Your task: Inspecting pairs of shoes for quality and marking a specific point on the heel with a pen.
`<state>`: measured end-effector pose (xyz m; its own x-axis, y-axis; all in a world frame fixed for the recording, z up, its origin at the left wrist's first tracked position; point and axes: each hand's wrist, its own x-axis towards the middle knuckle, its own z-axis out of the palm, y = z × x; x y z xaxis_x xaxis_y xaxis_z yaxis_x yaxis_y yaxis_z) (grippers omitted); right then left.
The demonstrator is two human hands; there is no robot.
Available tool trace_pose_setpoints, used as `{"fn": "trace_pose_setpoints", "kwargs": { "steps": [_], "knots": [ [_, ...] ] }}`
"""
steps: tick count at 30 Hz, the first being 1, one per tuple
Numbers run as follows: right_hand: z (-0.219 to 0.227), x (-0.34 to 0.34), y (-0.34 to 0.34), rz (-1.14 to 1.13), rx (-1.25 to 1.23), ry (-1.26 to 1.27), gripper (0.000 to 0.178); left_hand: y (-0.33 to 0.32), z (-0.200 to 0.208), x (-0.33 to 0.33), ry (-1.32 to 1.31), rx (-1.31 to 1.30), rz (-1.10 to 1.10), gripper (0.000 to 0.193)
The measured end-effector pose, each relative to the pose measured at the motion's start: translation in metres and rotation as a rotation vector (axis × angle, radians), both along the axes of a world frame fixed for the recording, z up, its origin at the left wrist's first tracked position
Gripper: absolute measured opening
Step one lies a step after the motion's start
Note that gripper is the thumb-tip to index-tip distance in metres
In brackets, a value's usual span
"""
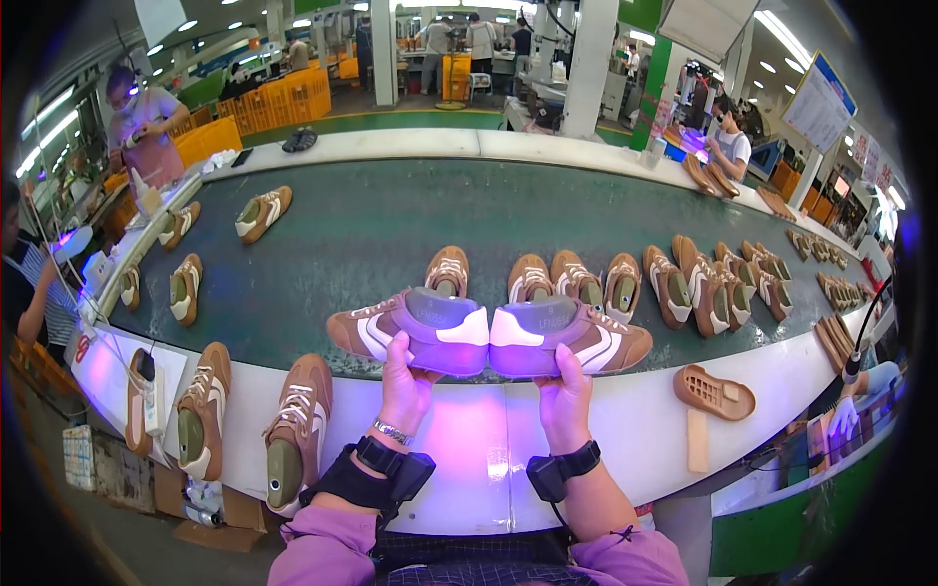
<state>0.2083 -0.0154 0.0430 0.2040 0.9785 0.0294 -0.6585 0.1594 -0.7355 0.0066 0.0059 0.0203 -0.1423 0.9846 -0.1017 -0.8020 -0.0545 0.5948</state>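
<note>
My left hand [405, 389] grips a brown sneaker [391, 327] with white stripes, its toe pointing left. In my right hand [565, 396] is a matching sneaker [586, 334], toe to the right. The two heels meet in the middle, lit violet, and a grey-green shoe last fills each opening. Both shoes are held above the white ledge [469, 439]; my thumbs press on their near sides, and most of my fingers are hidden beneath them.
A green conveyor belt [371, 215] carries several similar sneakers [718, 283]. On the ledge at left stand sneakers [298, 420] and a white power strip [153, 391]. A brown sole [715, 393] lies at right near a tan strip [697, 439]. Co-workers [147, 122] stand around the belt.
</note>
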Motion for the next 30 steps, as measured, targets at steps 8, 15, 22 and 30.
{"fn": "trace_pose_setpoints", "kwargs": {
  "steps": [8,15,22,30],
  "knots": [
    [0.004,0.004,0.003,-0.038,0.042,-0.08,0.045,0.001,0.006,-0.006,0.11,0.027,0.063,0.045],
    [0.007,0.005,0.002,-0.017,0.059,-0.108,0.047,0.0,0.007,-0.011,0.143,0.048,0.074,0.044],
    [0.003,0.011,0.0,0.116,0.03,0.092,0.049,0.022,0.027,-0.026,-0.051,0.135,-0.057,0.054],
    [0.007,0.005,-0.004,0.306,-0.013,0.147,0.053,0.09,-0.031,-0.124,-0.167,-0.092,0.439,0.05]
  ]
}}
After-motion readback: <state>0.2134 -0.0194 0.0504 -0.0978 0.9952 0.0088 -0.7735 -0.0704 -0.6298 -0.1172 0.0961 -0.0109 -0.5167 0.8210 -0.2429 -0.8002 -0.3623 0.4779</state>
